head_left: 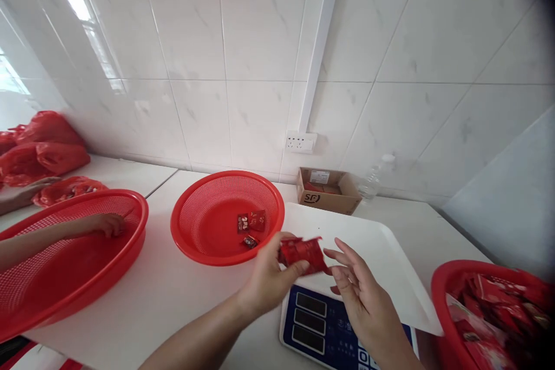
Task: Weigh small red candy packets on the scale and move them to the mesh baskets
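Over the scale my left hand (277, 272) is closed around red foil packets (306, 253), apparently more than one lying together. My right hand (364, 295) is at their right end with its fingers apart, its fingertips close to the packets' edge; whether they touch is unclear. A small red bit shows under the right thumb, too little to name. Below both hands is a digital scale (310, 324) with a blue panel and a white weighing tray (368, 248). Just left, a red mesh basket (186, 237) holds a few small packets (257, 220).
Another red basket (139, 231) stands at left, with a co-worker's hand (108, 224) inside. Red plastic bags (56, 144) lie behind it. A cardboard box (329, 199) and clear bottle (372, 183) stand by the wall. A red basket (442, 283) full of packets is at right.
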